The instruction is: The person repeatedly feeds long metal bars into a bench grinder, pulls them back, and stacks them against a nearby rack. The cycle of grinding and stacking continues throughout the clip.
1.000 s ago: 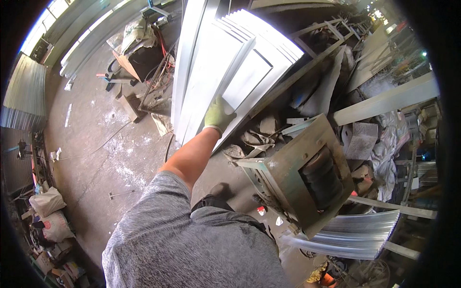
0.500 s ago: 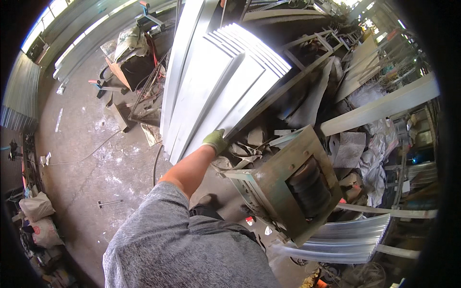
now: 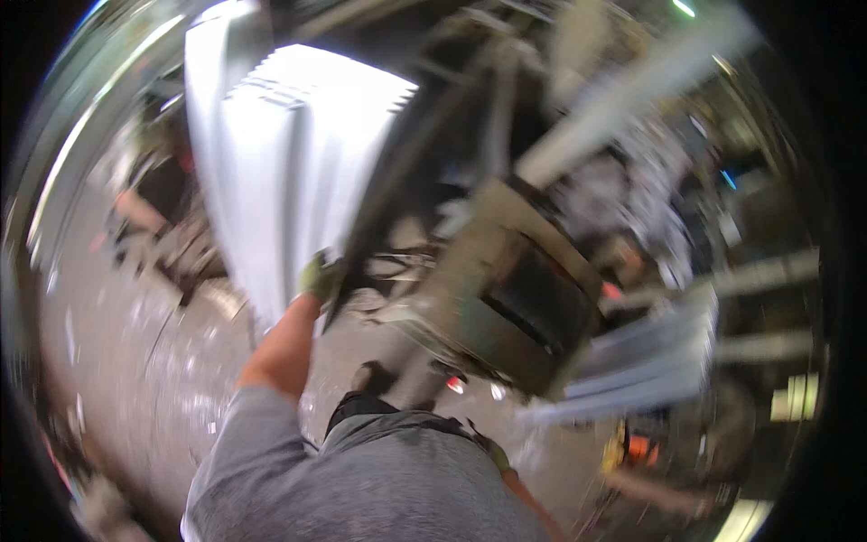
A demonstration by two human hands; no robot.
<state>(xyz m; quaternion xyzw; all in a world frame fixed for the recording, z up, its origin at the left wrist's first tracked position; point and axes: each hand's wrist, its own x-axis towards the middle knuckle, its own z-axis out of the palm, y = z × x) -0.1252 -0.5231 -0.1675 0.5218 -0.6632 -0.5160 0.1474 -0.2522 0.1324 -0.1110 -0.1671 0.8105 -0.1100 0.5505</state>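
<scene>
Resting the gloved left hand (image 3: 318,278) at the near right edge of a fanned stack of white metal strips (image 3: 348,126); too blurred to tell whether curled around an edge or laid loosely. Stretching forward and slightly left from that hand, long axis pointing away from the body. Much farther from the stack, beside the hip, the half-hidden right hand (image 3: 495,452), grip impossible to tell. Rightward, a boxy metal frame (image 3: 474,248), then silvery ribbed sheets (image 3: 632,361).

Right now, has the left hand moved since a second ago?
Yes: the left hand has moved rightward, from on top of the stack of white panels to its right edge.
</scene>
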